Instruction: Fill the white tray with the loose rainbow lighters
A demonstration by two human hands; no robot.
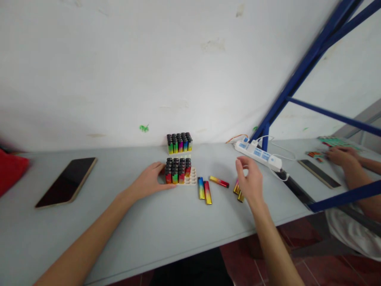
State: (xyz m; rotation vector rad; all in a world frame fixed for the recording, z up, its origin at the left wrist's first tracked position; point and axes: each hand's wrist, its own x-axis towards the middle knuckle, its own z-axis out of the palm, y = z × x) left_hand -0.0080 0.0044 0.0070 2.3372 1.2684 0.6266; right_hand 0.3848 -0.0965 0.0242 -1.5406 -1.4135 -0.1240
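Note:
My left hand (147, 179) grips the left end of a white holder tray (193, 176), thumb along the front and fingers behind. Black-topped, colourful lighters (175, 174) stand upright in it, and holes show at its right end. Beyond it, a second group of upright lighters (180, 143) stands by the wall. My right hand (250, 176) hovers over several lighters (236, 187), partly hiding them. Its fingers are loosely curved and apart, with nothing visible in them. Between my hands lie a blue-yellow lighter (201, 188), a red-yellow lighter (207, 193) and another red-yellow lighter (219, 182).
A dark phone (67, 180) lies on the grey table (143, 234) at left, near a red object (12, 169). A white power strip (258, 154) with cables and a blue metal frame (282, 95) stand at right. Past the frame, another person's hands (342, 155) work near a second phone (319, 173).

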